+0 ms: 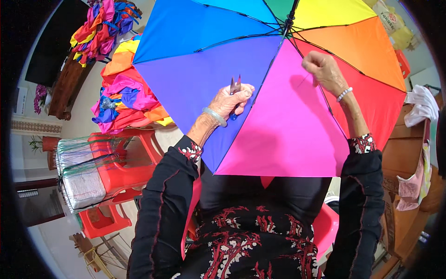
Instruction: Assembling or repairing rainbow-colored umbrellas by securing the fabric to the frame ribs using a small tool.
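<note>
An open rainbow umbrella [278,139] lies with its inside toward me, showing dark ribs and a shaft [290,18] at the top. My left hand [227,100] is closed around small thread snips [235,86]; their pointed blades stick up and a bit of blue handle shows below. Its thumb and forefinger are pinched beside the rib [254,100] between the purple and pink panels. Over the pink and red panels, my right hand [325,72] is closed in a pinch. A thin needle [304,81] slants down from its fingers; any thread on it is too fine to make out.
Colourful folded umbrella fabric [127,93] is heaped at the left, with another pile [100,30] behind on a wooden cabinet [69,83]. Red plastic stools [116,162] stand at left, strands of thread draped over a wrapped white bundle [83,186]. Wooden furniture [409,139] stands at right.
</note>
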A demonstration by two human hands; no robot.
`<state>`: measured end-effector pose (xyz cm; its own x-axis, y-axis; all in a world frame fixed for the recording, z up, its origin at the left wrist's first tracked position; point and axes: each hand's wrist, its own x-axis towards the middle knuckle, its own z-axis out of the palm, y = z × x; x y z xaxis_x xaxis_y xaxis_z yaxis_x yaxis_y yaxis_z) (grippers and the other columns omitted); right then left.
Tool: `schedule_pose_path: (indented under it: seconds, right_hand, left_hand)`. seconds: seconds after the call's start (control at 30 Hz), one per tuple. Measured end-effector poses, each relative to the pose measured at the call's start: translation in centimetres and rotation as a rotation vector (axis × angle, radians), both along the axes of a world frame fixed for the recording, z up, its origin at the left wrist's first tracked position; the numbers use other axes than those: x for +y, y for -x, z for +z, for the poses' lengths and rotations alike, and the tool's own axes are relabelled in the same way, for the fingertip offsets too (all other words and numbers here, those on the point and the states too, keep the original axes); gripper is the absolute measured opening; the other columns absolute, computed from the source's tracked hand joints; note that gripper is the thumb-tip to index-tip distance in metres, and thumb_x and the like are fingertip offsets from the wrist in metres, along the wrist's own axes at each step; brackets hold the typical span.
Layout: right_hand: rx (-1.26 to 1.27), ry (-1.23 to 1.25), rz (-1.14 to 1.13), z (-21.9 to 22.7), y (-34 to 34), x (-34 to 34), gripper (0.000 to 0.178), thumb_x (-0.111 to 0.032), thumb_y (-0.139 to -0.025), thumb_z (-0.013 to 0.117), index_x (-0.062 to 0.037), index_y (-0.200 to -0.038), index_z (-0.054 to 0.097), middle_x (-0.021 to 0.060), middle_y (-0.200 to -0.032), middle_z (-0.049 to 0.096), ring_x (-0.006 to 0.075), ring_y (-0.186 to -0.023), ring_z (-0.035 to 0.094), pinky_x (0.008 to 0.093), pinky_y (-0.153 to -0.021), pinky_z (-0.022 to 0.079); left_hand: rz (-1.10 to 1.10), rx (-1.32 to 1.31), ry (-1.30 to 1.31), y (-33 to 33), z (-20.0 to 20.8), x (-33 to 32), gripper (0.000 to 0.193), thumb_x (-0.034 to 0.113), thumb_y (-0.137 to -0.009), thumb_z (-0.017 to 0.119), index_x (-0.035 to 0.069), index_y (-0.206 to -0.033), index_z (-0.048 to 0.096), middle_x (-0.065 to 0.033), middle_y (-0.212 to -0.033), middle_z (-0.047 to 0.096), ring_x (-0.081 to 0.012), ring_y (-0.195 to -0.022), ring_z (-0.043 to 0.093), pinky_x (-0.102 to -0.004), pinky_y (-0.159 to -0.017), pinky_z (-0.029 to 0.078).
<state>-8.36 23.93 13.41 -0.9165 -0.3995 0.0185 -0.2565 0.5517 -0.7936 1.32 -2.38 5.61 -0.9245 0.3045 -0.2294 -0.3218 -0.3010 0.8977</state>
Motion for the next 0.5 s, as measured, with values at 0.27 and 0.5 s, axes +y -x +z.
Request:
schedule_pose_path:
  seconds: [0.27,0.5]
  right_hand:
    - [0.602,-0.248,-0.187,1.7,2.1,3.7,0.013,-0.016,-0.081,0.053,-0.004,-0.079,0.056,0.0132,-0.065,0.056,0.027,-0.059,0.057,0.0352,-0.054,0.044]
    - [0.958,-0.37,-0.332,7.0,1.5,8.1,0.01,-0.015,-0.083,0.051,-0.0054,-0.083,0.053,0.0125,-0.068,0.057,0.0282,-0.062,0.058,0.0369,-0.055,0.045]
  left_hand:
    - [0.073,-0.053,-0.071,0.2,-0.4,-0.4,0.023,0.021,-0.08,0.062,0.0,-0.09,0.057,-0.0006,-0.061,0.047,-0.0051,-0.047,0.04,-0.0191,-0.039,0.029]
    - [-0.002,0.065,0.483,-0.3,0.2,1.5,0.026,0.018,-0.078,0.062,-0.001,-0.096,0.058,-0.0019,-0.061,0.05,-0.0045,-0.048,0.043,-0.0204,-0.038,0.03]
